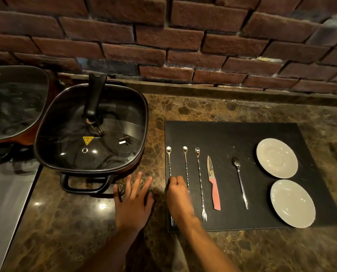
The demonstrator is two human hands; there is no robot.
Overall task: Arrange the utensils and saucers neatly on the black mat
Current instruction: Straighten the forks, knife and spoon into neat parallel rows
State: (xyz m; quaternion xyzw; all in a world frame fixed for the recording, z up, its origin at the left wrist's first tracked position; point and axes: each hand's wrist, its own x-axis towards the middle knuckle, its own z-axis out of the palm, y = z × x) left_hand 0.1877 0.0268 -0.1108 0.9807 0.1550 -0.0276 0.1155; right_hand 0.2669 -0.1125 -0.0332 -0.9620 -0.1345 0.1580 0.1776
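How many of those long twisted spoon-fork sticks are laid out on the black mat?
3, side by side at the left of the black mat: the leftmost stick pinched in the right hand, the middle stick, and the third stick beside the knife.

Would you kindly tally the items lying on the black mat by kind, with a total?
Twisted bar spoons with fork ends: 3
Pink-handled knife: 1
Plain spoon: 1
White saucers: 2
Total: 7

The right hand grips the leftmost bar spoon.
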